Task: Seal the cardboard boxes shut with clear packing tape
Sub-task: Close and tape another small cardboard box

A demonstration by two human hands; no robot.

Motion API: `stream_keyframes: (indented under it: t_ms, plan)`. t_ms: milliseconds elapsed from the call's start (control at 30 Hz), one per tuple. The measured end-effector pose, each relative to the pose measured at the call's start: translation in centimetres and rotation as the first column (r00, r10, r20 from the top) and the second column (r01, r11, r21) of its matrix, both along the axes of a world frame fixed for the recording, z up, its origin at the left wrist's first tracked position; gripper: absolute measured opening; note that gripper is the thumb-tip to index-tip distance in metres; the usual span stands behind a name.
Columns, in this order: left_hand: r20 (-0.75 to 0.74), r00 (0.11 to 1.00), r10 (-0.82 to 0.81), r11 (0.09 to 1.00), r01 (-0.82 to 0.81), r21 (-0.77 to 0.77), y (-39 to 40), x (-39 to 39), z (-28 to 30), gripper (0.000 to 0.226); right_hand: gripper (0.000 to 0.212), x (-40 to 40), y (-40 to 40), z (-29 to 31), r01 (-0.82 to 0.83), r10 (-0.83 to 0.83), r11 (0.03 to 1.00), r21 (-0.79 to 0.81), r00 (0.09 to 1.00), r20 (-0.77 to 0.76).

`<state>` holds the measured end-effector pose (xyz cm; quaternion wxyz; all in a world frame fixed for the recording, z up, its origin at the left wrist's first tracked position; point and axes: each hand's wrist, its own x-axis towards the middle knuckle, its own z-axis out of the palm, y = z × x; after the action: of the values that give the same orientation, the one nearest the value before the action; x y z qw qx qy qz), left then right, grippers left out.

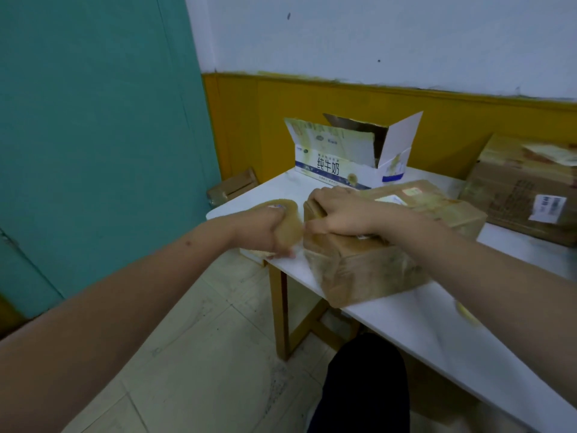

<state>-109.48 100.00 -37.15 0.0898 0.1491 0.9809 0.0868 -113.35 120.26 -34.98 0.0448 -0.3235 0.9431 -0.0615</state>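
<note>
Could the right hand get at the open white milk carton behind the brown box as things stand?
Probably yes: the right hand rests on the brown cardboard box, and the open white milk carton stands just beyond, nothing between.

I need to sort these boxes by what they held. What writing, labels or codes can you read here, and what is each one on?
"纯牛奶": large dark characters on the front of the open white milk carton.
Smaller print on that carton: too blurred to read.
Labels on top of the brown box under the right hand: unreadable.
White barcode label and dark print on the large cardboard box at right: too blurred to read.
</note>
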Motion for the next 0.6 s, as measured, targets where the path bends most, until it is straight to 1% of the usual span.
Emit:
stream_keyframes:
  t_ms: [33, 67, 133, 167, 233, 267, 333, 400, 433, 467, 500, 533, 600]
  plan:
    - [0.092, 0.996, -0.020, 1.000, 0.021, -0.004, -0.2, 0.2, 0.1, 0.088, 0.050, -0.1, 0.5, 0.1, -0.026, 0.027, 0.999, -0.019, 0.999, 0.029]
    - [0.154, 0.987, -0.044, 0.998, 0.049, -0.030, -0.3, 0.5, 0.0, 0.096, 0.053, -0.2, 1.0, 0.1, -0.043, 0.045, 0.999, -0.033, 0.997, 0.062]
    - [0.187, 0.980, -0.068, 0.992, 0.087, -0.094, 0.0, 0.9, -0.2, 0.097, 0.057, -0.3, 1.5, 0.1, -0.065, 0.071, 0.996, -0.062, 0.992, 0.101]
    - [0.169, 0.983, -0.066, 0.990, 0.085, -0.108, 0.1, 1.1, 0.0, 0.094, 0.058, -0.3, 1.6, 0.1, -0.085, 0.092, 0.994, -0.074, 0.991, 0.099]
    - [0.093, 0.993, -0.071, 0.987, 0.083, -0.135, 0.3, 1.1, 0.9, 0.083, 0.058, -0.1, 1.7, 0.3, -0.130, 0.138, 0.987, -0.091, 0.986, 0.096]
    - [0.021, 0.996, -0.092, 0.979, 0.094, -0.179, 0.3, 0.9, 1.5, 0.075, 0.057, 0.1, 1.8, 0.4, -0.148, 0.159, 0.984, -0.101, 0.982, 0.104]
    - [-0.181, 0.973, -0.146, 0.953, 0.089, -0.289, 0.5, 0.3, 2.2, 0.061, 0.057, 0.4, 2.0, 0.3, -0.188, 0.202, 0.974, -0.126, 0.973, 0.107]
    - [-0.305, 0.941, -0.147, 0.943, 0.040, -0.331, 1.2, -0.1, 2.3, 0.060, 0.060, 0.7, 2.2, 0.1, -0.232, 0.247, 0.956, -0.182, 0.966, 0.070]
    - [-0.324, 0.936, -0.136, 0.945, 0.024, -0.327, 1.6, -0.3, 2.2, 0.064, 0.062, 0.9, 2.4, 0.0, -0.251, 0.265, 0.946, -0.204, 0.963, 0.041]
    - [-0.315, 0.941, -0.124, 0.945, 0.016, -0.326, 2.0, -0.5, 2.2, 0.070, 0.062, 1.1, 2.5, -0.1, -0.263, 0.275, 0.939, -0.222, 0.961, 0.025]
    - [-0.268, 0.957, -0.113, 0.945, 0.020, -0.326, 2.4, -0.6, 2.3, 0.073, 0.061, 1.3, 2.6, -0.1, -0.271, 0.286, 0.931, -0.243, 0.958, 0.025]
    - [-0.202, 0.973, -0.109, 0.954, 0.045, -0.298, 2.6, -0.7, 2.4, 0.070, 0.060, 1.6, 2.7, -0.1, -0.277, 0.296, 0.925, -0.262, 0.955, 0.036]
    - [-0.042, 0.993, -0.109, 0.986, 0.103, -0.135, 2.8, -0.9, 2.5, 0.054, 0.059, 2.3, 3.1, -0.1, -0.292, 0.317, 0.913, -0.284, 0.947, 0.047]
